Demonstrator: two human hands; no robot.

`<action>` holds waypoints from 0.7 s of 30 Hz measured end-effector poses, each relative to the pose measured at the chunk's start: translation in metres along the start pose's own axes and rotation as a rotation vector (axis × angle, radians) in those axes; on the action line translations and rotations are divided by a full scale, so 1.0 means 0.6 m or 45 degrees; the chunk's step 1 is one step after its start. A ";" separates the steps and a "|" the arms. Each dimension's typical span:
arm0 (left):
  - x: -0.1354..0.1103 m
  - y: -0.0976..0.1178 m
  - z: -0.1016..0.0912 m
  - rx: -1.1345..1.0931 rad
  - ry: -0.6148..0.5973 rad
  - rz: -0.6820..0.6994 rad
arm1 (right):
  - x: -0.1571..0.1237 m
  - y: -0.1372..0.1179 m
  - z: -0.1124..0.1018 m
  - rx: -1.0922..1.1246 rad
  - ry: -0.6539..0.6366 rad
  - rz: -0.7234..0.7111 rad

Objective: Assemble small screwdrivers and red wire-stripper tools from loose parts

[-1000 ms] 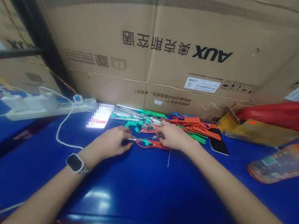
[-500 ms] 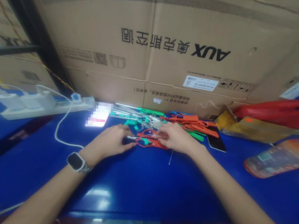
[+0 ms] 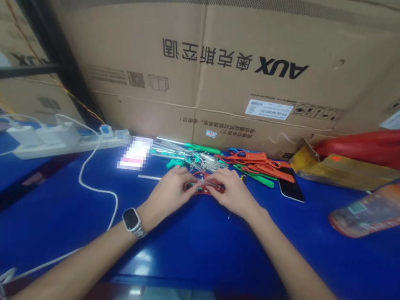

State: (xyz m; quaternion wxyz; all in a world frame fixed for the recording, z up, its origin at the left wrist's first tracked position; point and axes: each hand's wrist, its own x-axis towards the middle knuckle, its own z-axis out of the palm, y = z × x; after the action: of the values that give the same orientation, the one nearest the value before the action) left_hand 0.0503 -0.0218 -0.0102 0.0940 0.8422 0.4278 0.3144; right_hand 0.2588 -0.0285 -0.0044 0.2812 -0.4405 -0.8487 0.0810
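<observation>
Right hand [image 3: 225, 186] at red part [image 3: 199, 174], yellow box [image 3: 349, 173]

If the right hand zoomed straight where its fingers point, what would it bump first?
Probably the left hand, though the red piece between the hands might be touched first; depth is unclear.

Seemingly a small workshop within a storage area, a blue table [image 3: 217, 253] with a pile of plastic and metal parts [image 3: 216, 161], a big upside-down AUX carton [image 3: 235, 26] behind, a dark metal frame [image 3: 48, 22], a power strip [image 3: 73, 148] holding white plugs [image 3: 50, 136]
</observation>
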 end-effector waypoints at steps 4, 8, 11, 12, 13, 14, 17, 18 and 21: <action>0.001 0.001 0.006 -0.048 -0.016 -0.066 | 0.001 -0.001 0.002 -0.009 0.019 -0.008; 0.003 0.000 0.007 -0.082 -0.006 -0.098 | 0.001 -0.002 0.001 -0.017 0.007 0.001; 0.003 -0.002 0.009 -0.090 -0.021 -0.116 | 0.000 -0.003 0.000 -0.029 -0.003 0.011; 0.003 -0.003 0.010 -0.104 -0.029 -0.114 | 0.000 -0.003 0.000 -0.031 -0.002 0.012; 0.003 -0.004 0.010 -0.121 -0.037 -0.110 | 0.000 -0.003 0.000 -0.032 0.000 0.011; 0.002 -0.005 0.011 -0.137 -0.044 -0.105 | 0.000 -0.003 0.000 -0.035 0.003 0.010; 0.001 -0.007 0.013 -0.156 -0.052 -0.100 | -0.001 -0.002 -0.001 -0.059 -0.012 0.010; 0.001 -0.008 0.014 -0.155 -0.052 -0.097 | -0.001 -0.001 -0.002 -0.069 -0.024 0.012; -0.001 -0.010 0.011 -0.156 -0.053 -0.085 | -0.004 0.003 -0.005 -0.079 -0.076 0.030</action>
State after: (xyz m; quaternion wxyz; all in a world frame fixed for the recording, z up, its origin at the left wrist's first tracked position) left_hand 0.0501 -0.0178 -0.0182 0.1648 0.8263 0.4337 0.3193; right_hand 0.2627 -0.0296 -0.0035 0.2409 -0.4563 -0.8536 0.0710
